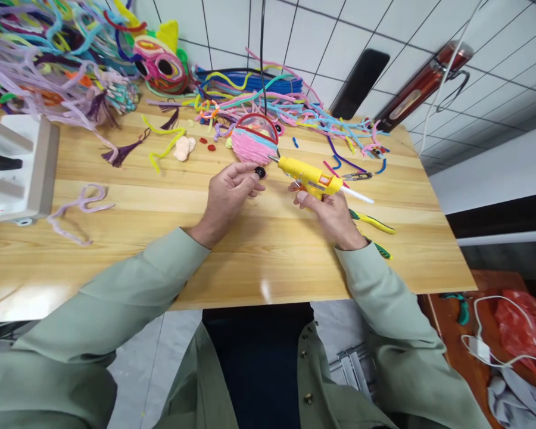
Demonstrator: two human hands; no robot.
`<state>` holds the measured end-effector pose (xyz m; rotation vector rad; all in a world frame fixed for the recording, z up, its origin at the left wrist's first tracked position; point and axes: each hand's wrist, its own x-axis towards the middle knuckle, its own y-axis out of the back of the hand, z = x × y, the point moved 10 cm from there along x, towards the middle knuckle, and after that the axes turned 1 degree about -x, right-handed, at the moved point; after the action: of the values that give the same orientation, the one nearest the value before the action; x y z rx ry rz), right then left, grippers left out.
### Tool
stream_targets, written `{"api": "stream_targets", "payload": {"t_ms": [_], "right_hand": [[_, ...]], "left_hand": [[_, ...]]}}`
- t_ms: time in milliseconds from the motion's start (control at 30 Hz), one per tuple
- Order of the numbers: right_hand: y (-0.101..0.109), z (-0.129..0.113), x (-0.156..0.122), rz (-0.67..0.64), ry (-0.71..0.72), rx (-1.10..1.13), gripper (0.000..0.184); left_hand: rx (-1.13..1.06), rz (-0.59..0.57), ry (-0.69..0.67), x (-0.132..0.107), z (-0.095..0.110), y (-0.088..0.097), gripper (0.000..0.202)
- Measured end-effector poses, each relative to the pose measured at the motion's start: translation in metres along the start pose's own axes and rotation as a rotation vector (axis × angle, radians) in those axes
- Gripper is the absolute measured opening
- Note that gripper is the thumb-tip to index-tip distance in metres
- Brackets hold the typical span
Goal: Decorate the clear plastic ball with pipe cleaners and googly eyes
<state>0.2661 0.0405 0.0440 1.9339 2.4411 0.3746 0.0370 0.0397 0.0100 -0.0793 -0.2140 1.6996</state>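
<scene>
Left hand [230, 195] pinches one black piece [259, 172]; right hand [328, 214] grips one glue gun [306, 174]; two red bits [211, 147] lie beyond

**Layout, left to right**

Left: a socket block [44, 167] is sitting on the table [268, 262]; one loose stem [67, 208] is lying just right of it.
Back left: a stem heap [49, 71] is spreading, with an animal face [178, 74] at its right end.
Back centre: a stem bundle [281, 86] is lying before the wall [304, 36].
Centre: a disc [252, 148] is resting before the bundle; a bead [261, 173] is sitting in the left fingers [249, 185], a glue gun [308, 176] in the right fingers [307, 198].
Right: snips [356, 177] are lying behind pliers [377, 223].
Back right: a phone [360, 86] is standing left of a flask [422, 92].
Lower right: a bag [524, 330] is lying on a side stand [469, 283].
</scene>
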Motion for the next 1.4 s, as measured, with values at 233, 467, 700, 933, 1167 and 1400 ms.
{"api": "stream_targets", "payload": {"t_ms": [233, 467, 700, 933, 1167, 1400], "right_hand": [[-0.003, 0.000, -0.004, -0.079, 0.004, -0.113, 0.029], [-0.004, 0.005, -0.005, -0.102, 0.013, -0.263, 0.034], [-0.010, 0.003, -0.005, -0.133, 0.041, -0.318, 0.040], [-0.012, 0.001, -0.005, -0.147, 0.043, -0.336, 0.045], [-0.011, -0.002, -0.004, -0.135, 0.044, -0.377, 0.050], [-0.011, -0.001, -0.004, -0.134, 0.031, -0.381, 0.051]], "left_hand": [[-0.127, 0.028, 0.082, -0.003, -0.003, 0.000, 0.021], [-0.196, 0.090, 0.148, 0.001, -0.006, 0.002, 0.015], [-0.168, 0.099, 0.144, 0.000, -0.002, 0.002, 0.024], [-0.152, 0.091, 0.130, -0.001, -0.002, 0.001, 0.027], [-0.129, 0.091, 0.139, -0.002, 0.000, 0.001, 0.028], [-0.126, 0.093, 0.135, -0.003, 0.000, 0.001, 0.028]]}}
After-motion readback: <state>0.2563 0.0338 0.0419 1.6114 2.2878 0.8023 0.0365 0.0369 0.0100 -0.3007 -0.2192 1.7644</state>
